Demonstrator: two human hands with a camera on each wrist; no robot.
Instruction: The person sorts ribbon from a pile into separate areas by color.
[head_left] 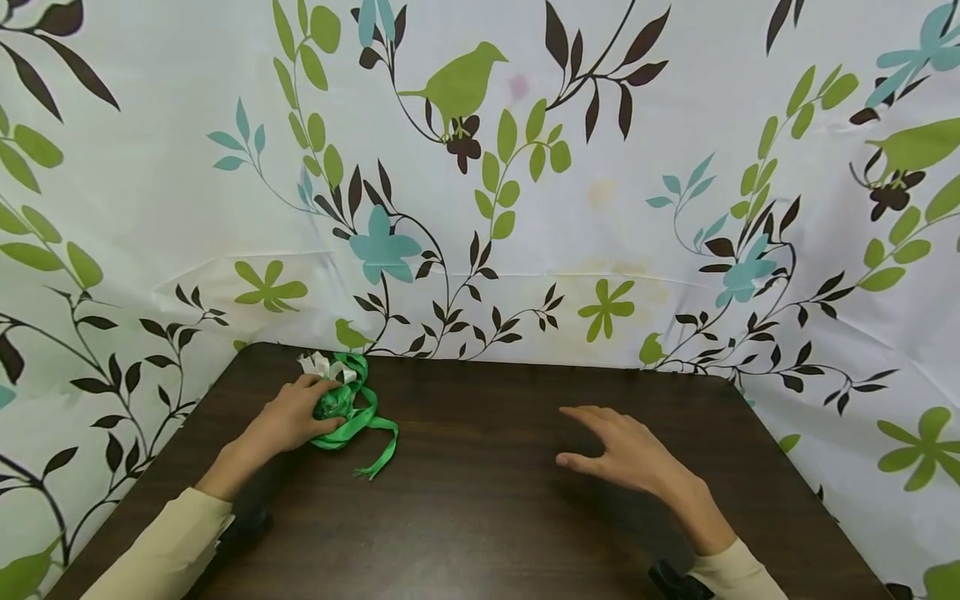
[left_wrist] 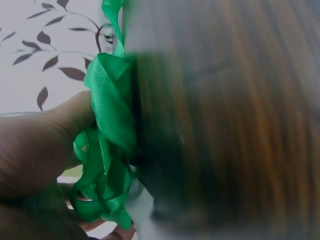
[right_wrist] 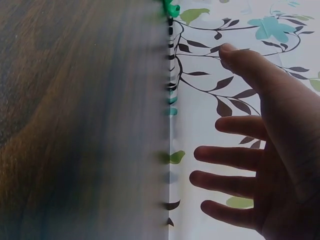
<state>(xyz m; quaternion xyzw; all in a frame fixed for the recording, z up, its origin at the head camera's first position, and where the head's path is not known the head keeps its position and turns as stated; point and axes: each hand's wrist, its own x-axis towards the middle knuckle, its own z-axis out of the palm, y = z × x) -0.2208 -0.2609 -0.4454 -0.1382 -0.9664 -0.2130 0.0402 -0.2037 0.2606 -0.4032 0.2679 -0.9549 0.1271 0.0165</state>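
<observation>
A tangled green ribbon [head_left: 341, 404] lies at the back left of the table, one frayed tail stretching toward the front. My left hand [head_left: 296, 412] grips the bundle, thumb on the near side and fingers on the far side. The left wrist view shows the thumb against the ribbon's [left_wrist: 110, 105] twisted folds, with the other fingers partly hidden behind it. White ribbon-like material [head_left: 326, 365] shows beyond the fingertips. On the right, my right hand [head_left: 626, 450] hovers over the table with fingers extended and thumb apart, holding nothing; the right wrist view shows those spread fingers [right_wrist: 227, 157].
The dark brown wooden table [head_left: 465, 500] spans the space between both hands. Behind it and at its sides hangs a white cloth [head_left: 600, 200] printed with leaves, flowers and birds, meeting the table's back edge. Dark straps [head_left: 678, 579] sit near the wrists.
</observation>
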